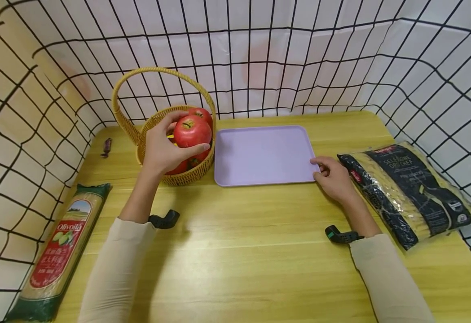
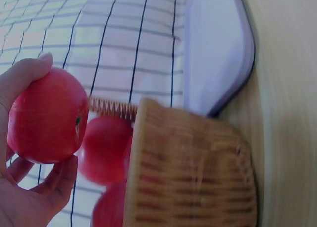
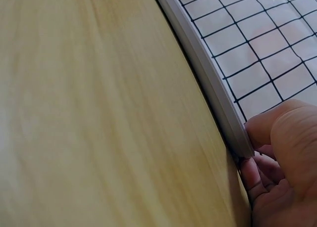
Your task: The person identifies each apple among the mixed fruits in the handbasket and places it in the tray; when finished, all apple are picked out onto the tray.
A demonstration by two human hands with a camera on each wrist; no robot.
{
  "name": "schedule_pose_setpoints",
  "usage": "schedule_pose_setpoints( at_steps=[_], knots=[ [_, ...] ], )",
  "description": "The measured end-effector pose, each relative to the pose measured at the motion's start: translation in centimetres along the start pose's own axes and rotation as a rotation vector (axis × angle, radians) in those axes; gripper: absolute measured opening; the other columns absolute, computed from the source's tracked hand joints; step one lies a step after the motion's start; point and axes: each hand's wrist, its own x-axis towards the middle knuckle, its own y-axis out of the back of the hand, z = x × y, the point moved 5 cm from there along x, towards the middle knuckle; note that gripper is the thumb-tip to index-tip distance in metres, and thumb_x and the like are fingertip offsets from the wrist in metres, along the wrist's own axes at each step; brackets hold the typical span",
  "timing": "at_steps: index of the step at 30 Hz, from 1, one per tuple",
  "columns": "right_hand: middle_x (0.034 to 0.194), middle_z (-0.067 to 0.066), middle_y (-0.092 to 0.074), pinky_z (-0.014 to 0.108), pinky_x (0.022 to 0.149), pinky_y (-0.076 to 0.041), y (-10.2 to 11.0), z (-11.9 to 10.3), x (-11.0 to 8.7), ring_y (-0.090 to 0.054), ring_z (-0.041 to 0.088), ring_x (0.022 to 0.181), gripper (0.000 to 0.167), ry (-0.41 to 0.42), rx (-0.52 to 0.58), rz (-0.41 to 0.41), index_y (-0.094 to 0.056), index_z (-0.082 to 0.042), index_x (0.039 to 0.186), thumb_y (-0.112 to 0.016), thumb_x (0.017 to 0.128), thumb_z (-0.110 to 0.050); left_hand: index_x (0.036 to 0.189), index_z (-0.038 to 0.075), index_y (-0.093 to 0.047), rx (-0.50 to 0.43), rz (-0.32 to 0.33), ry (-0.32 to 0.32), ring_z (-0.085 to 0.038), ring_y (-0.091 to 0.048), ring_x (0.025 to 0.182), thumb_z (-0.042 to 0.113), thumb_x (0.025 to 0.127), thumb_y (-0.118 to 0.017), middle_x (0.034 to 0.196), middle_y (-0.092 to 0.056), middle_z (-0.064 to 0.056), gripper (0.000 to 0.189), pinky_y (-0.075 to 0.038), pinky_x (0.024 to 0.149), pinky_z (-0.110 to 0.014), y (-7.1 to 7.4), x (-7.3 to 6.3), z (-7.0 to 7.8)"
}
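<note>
My left hand (image 1: 160, 150) grips a red apple (image 1: 192, 131) between thumb and fingers, above the rim of a wicker basket (image 1: 182, 178) with a tall arched handle. The left wrist view shows the held apple (image 2: 48, 115) raised over the basket's wall (image 2: 193, 172). More red apples lie inside, one apple (image 1: 201, 115) showing behind the held one, and a bit of yellow shows under my fingers. A shallow lilac tray (image 1: 263, 154) lies right of the basket. My right hand (image 1: 334, 179) pinches its near right corner, as the right wrist view of the tray edge (image 3: 210, 83) also shows.
A long pack of Olivoilà spaghetti (image 1: 63, 246) lies at the left. To the right is a large Barilla pasta bag (image 1: 417, 188). A small wrapped candy (image 1: 107, 147) sits at the back left. Black-gridded white sheeting (image 1: 259, 58) walls the table (image 1: 251, 251) on three sides.
</note>
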Motion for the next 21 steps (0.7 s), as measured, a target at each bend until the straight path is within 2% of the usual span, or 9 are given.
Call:
schedule_pose_setpoints(
  at_steps=[4,7,15,19,21],
  knots=[
    [0.112,0.019,-0.059,0.026,0.079,-0.040,0.0,0.1,0.1,-0.052,0.026,0.091,0.042,0.010,0.004,0.007,-0.062,-0.003,0.138,-0.060,0.096,-0.006,0.132,0.030,-0.061,-0.046,-0.019,-0.062,-0.019,-0.067,0.113,0.048,0.063,-0.097,0.134,-0.062,0.002,0.080,-0.058,0.095,-0.046,-1.8,-0.3,0.9],
    [0.115,0.019,-0.060,0.022,0.079,-0.040,0.1,0.2,0.0,-0.052,0.025,0.092,0.042,0.017,0.004,0.003,-0.062,-0.003,0.139,-0.060,0.097,-0.008,0.131,0.030,-0.061,-0.052,-0.053,-0.085,-0.019,-0.067,0.115,0.050,0.062,-0.097,0.135,-0.061,0.001,0.081,-0.058,0.095,-0.045,-3.4,-0.6,1.6],
    [0.119,0.017,-0.059,0.020,0.077,-0.039,0.4,-0.1,-0.1,-0.051,0.025,0.094,0.052,0.020,0.014,-0.053,-0.058,-0.003,0.144,-0.070,0.100,-0.026,0.134,0.031,-0.058,-0.059,-0.140,-0.068,-0.013,-0.064,0.112,0.059,0.063,-0.094,0.129,-0.065,0.008,0.084,-0.058,0.093,-0.040,-7.5,-0.9,2.2],
    [0.132,0.018,-0.059,0.018,0.077,-0.040,0.4,0.1,0.1,-0.052,0.024,0.096,0.060,-0.001,0.027,-0.076,-0.055,-0.005,0.148,-0.073,0.098,-0.032,0.138,0.028,-0.057,-0.042,-0.170,-0.058,-0.015,-0.065,0.111,0.061,0.066,-0.091,0.127,-0.067,0.005,0.086,-0.059,0.091,-0.039,-9.5,-0.7,2.1],
    [0.134,0.019,-0.058,0.018,0.076,-0.040,0.3,0.2,0.2,-0.052,0.024,0.096,0.061,-0.005,0.030,-0.083,-0.054,-0.005,0.149,-0.073,0.097,-0.032,0.140,0.025,-0.057,-0.025,-0.177,-0.058,-0.017,-0.066,0.112,0.060,0.068,-0.090,0.128,-0.068,0.001,0.087,-0.059,0.092,-0.040,-10.4,-0.4,1.9]
  ],
)
